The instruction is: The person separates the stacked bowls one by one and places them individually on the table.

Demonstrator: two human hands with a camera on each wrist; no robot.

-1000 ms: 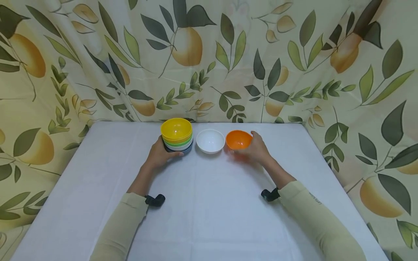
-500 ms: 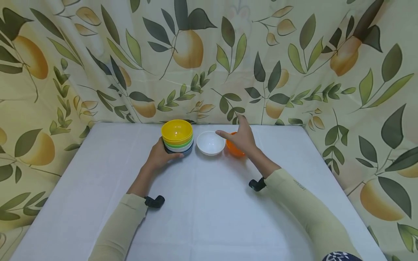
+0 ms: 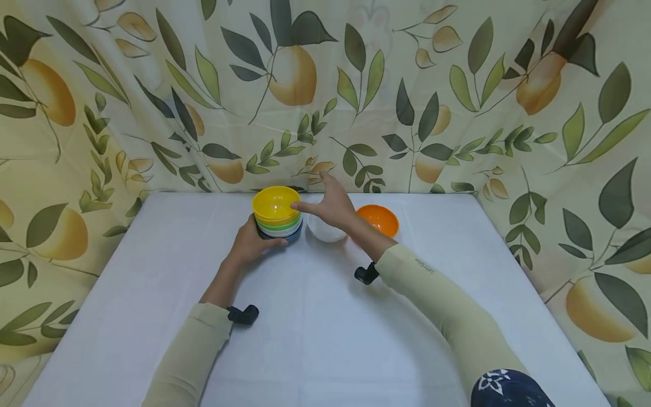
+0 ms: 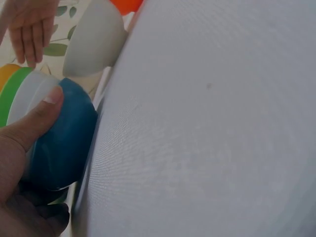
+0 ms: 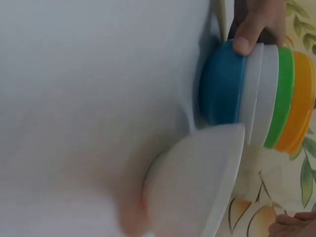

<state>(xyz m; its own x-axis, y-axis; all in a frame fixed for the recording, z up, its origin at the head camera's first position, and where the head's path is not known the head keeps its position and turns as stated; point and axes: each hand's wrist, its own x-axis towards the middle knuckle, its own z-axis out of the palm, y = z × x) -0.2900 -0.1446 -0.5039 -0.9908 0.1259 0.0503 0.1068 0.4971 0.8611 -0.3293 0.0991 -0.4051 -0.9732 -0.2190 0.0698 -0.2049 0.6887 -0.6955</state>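
Note:
My left hand (image 3: 249, 243) grips the stack of nested bowls low down, its thumb on the blue bowl (image 4: 69, 138) at the bottom. White, green (image 5: 282, 94) and yellow (image 3: 274, 204) bowls sit above the blue one, yellow on top. With fingers straight and thumb spread, my right hand (image 3: 333, 204) is over the white bowl (image 3: 324, 233), holding nothing. Its thumb tip overlaps the yellow rim in the head view; whether they touch I cannot tell. Part of the white bowl is hidden beneath that hand.
An orange bowl (image 3: 382, 220) stands right of the white bowl, partly behind my right forearm. Everything rests near the back edge of a table with a white cloth (image 3: 315, 328). A fruit-patterned curtain (image 3: 356, 102) hangs directly behind.
My right hand has let go of the orange bowl and moved left, past the white bowl to beside the stack. The left hand has kept its hold on the stack.

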